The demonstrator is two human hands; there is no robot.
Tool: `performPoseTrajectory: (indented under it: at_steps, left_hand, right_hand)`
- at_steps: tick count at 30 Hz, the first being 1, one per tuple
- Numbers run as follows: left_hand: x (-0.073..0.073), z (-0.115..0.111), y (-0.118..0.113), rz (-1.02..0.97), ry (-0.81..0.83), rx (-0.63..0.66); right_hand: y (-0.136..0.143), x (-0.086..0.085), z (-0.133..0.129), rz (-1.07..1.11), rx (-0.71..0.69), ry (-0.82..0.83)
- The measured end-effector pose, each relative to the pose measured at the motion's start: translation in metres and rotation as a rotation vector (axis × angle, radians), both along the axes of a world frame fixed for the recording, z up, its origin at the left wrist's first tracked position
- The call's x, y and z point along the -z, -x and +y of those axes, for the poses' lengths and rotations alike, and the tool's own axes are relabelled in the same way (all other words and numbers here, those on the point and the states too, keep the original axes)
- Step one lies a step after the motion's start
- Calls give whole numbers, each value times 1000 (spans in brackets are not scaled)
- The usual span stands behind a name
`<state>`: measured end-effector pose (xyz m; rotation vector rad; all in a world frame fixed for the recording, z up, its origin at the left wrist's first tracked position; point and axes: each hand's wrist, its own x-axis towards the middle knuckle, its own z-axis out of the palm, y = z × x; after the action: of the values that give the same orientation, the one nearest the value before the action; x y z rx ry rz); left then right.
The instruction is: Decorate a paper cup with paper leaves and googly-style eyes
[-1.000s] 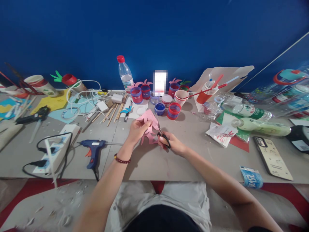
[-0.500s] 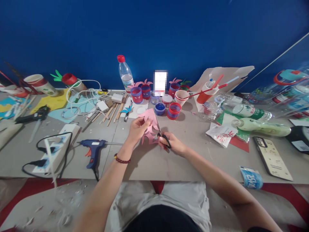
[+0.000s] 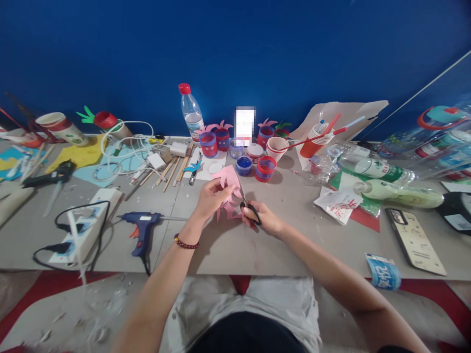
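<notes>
Right hand (image 3: 267, 219): closed round black-handled scissors (image 3: 251, 214), blades pointing away from me along the right edge of the pink paper (image 3: 231, 175). Blade gap too small to tell. Left hand (image 3: 212, 198): pinching that paper, thumb on top, leafy notched points spreading below my grip, over the bench (image 3: 287, 250).

Step in hand, as I judge it: cutting along the paper's right side. Next move calls for a firm left pinch, small turns of paper into the blades, thumb clear of the cutting line.

Just beyond the paper: open blue jar (image 3: 243, 166), red-and-purple cup (image 3: 265, 169) to its right. Farther back, 3 cups (image 3: 209, 146) with pink leaves. Glue gun (image 3: 141, 230) lies left, apart from the paper.
</notes>
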<state>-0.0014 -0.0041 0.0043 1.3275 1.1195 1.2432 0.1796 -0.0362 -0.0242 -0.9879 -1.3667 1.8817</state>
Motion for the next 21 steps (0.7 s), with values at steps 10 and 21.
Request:
performPoseTrajectory:
  at_steps: [10, 21]
  left_hand:
    - [0, -2, -2, -22, 97, 48]
    - [5, 0, -2, -4, 64, 33]
  right_hand:
    - [-1, 3, 0, 15, 1, -19]
    - [1, 0, -1, -3, 10, 2]
